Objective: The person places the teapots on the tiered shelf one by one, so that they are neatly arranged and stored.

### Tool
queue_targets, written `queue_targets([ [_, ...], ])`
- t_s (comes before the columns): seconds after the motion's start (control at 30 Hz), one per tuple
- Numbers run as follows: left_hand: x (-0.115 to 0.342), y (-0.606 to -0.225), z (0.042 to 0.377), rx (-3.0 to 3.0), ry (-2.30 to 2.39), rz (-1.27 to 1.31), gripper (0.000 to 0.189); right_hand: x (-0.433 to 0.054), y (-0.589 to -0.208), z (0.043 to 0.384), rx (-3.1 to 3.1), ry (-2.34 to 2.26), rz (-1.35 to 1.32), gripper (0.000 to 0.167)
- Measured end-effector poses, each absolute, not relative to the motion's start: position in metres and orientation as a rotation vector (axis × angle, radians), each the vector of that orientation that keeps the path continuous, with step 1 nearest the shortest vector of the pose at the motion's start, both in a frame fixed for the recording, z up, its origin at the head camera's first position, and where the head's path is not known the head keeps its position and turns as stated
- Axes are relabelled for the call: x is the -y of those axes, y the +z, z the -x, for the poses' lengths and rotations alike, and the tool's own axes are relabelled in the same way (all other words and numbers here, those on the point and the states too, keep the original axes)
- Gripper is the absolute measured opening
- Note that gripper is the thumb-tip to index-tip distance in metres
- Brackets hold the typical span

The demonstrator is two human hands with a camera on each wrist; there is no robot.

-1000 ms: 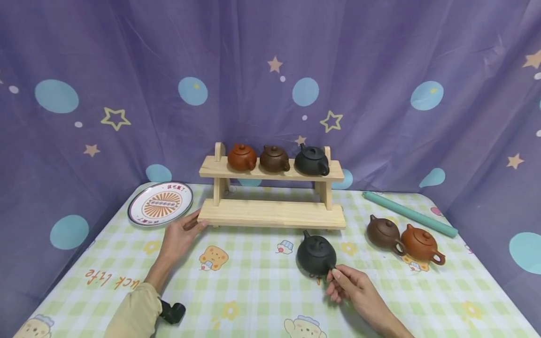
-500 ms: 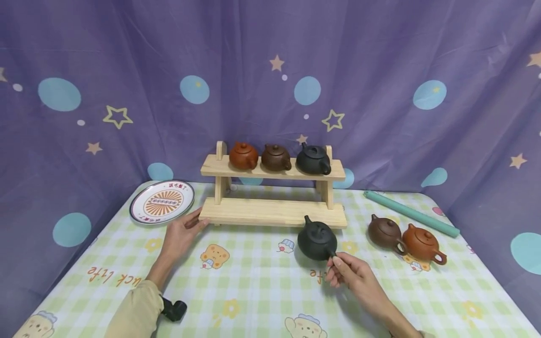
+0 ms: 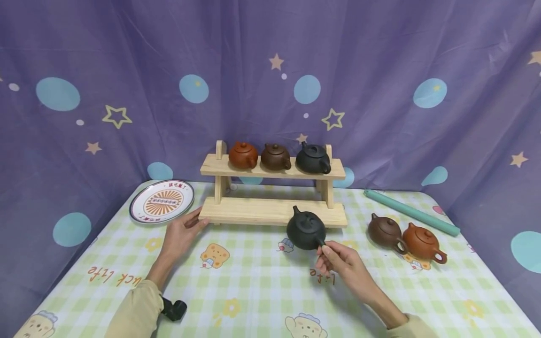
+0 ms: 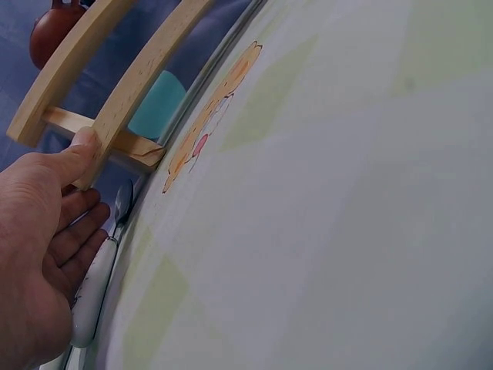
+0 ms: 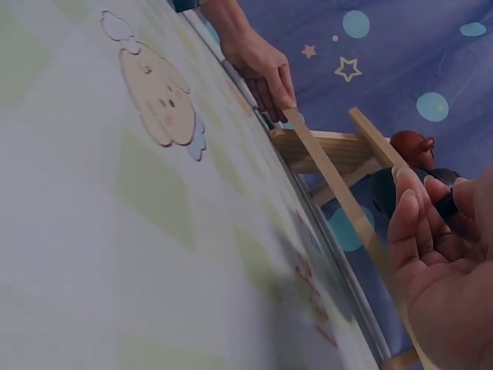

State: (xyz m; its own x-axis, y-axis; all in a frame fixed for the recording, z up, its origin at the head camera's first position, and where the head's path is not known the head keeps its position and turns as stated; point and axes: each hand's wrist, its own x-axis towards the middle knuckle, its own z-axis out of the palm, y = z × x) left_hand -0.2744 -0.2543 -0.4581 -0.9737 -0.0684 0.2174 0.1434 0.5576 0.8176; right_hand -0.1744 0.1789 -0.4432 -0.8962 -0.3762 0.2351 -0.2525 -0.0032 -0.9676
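My right hand [image 3: 344,267] pinches the handle of a black teapot [image 3: 306,230] and holds it off the cloth, before the front edge of the lower board. My left hand [image 3: 179,237] grips the left end of the two-tier wooden shelf [image 3: 270,211], thumb on top and fingers below, as the left wrist view shows. Along the upper board stand an orange-brown teapot [image 3: 243,156], a dark brown teapot [image 3: 275,157] and another black teapot [image 3: 313,158]. In the right wrist view, fingers hide much of the held teapot [image 5: 383,193].
On the right stand a brown teapot [image 3: 383,232] and an orange teapot [image 3: 422,243], close together. Behind them lies a green rolled tube [image 3: 410,212]. A patterned plate [image 3: 141,202] is at the left. In the left wrist view, a white-handled spoon [image 4: 94,293] shows beyond the hand.
My right hand has raised the black teapot from near the cloth and moved it forward, then a little left. My left hand stays on the shelf's end.
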Motion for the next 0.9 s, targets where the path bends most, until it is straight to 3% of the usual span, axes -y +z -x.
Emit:
queue_targets([
  [0.9,0.253,-0.457,0.273,2.563,-1.363,0.078,0.062,-0.132,-0.434,0.212,-2.082,-2.117,0.776,0.029],
])
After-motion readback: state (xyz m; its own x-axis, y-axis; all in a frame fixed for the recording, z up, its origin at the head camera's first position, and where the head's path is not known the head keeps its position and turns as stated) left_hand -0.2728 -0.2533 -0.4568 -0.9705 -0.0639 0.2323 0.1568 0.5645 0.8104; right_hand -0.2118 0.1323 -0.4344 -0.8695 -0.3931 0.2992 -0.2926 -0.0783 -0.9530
